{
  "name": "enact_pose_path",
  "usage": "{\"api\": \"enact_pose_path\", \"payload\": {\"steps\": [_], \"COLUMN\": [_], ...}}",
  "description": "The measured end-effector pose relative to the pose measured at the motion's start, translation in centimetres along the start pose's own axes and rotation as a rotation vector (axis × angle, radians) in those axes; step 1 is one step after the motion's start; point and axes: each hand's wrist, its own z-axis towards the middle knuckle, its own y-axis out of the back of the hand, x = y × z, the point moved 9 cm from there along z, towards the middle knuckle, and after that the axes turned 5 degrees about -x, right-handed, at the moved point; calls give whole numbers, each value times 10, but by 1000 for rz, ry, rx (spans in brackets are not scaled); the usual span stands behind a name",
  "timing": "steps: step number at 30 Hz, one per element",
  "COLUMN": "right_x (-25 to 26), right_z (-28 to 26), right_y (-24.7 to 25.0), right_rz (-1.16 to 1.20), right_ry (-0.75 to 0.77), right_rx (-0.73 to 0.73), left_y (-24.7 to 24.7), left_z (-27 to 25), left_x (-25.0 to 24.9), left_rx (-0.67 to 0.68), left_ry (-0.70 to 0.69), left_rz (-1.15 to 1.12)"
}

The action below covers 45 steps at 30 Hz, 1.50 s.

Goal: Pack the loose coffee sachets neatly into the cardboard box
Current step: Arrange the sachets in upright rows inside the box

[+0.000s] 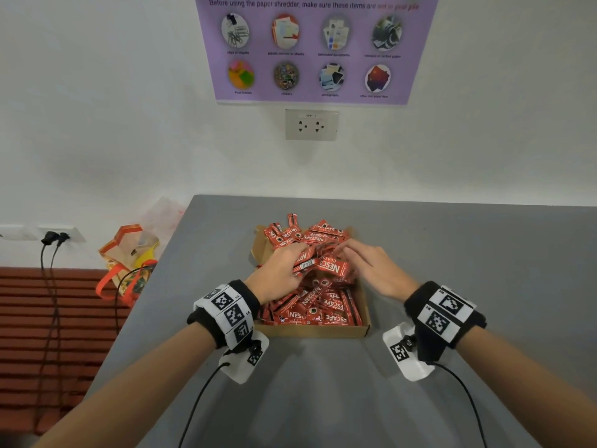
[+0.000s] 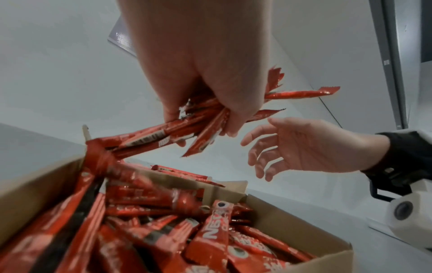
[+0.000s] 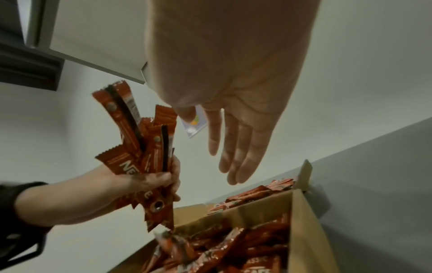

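A shallow cardboard box point(image 1: 364, 320) point(image 2: 294, 227) point(image 3: 304, 230) sits mid-table, heaped with several red coffee sachets point(image 1: 318, 307) point(image 2: 145, 230) point(image 3: 222, 249). More sachets point(image 1: 292, 234) spill over its far end. My left hand point(image 1: 281, 270) point(image 2: 205, 77) point(image 3: 149, 182) hovers above the box and grips a bunch of sachets point(image 1: 318, 265) point(image 2: 187, 129) point(image 3: 142, 147) that fan out both ways. My right hand point(image 1: 365, 263) point(image 2: 301, 147) point(image 3: 233, 140) is just to the right of the bunch, fingers straight and spread, holding nothing.
The grey table point(image 1: 484, 253) runs up to a white wall with a socket point(image 1: 311, 124) and a purple poster point(image 1: 316, 46). Off the table's left edge stands an orange bag point(image 1: 129, 257); cables point(image 1: 48, 286) hang from a wall outlet there.
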Motion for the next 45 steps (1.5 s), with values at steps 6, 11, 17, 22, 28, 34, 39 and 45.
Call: {"api": "enact_pose_path", "payload": {"steps": [6,11,17,22,28,34,39,45], "right_x": [10,24,25,27,32,29,42,81], "right_z": [-1,4,17,19,16,11,7,14], "right_y": [-39,-55,-63,-53,-29,-36,12,2], "right_rz": [3,-30,36,84,159,150,333,248], "right_ry": [40,80,34,43,50,60,86,273], "right_rx": [191,159,73,-31,-263,-157,-334,-219], "left_y": [24,47,49,47,42,38,28,15], "left_z": [6,11,15,15,8,2,-2,5], "left_x": [-12,-40,-59,-50,-42,-16,-1,-6], "left_rx": [-113,-244,-329,-386,-433,-457,-327,-255], "left_ry": [20,-84,-112,-59,-23,80,131,110], "left_rz": [-54,-49,-47,-91,-137,-202,-218,-63]}}
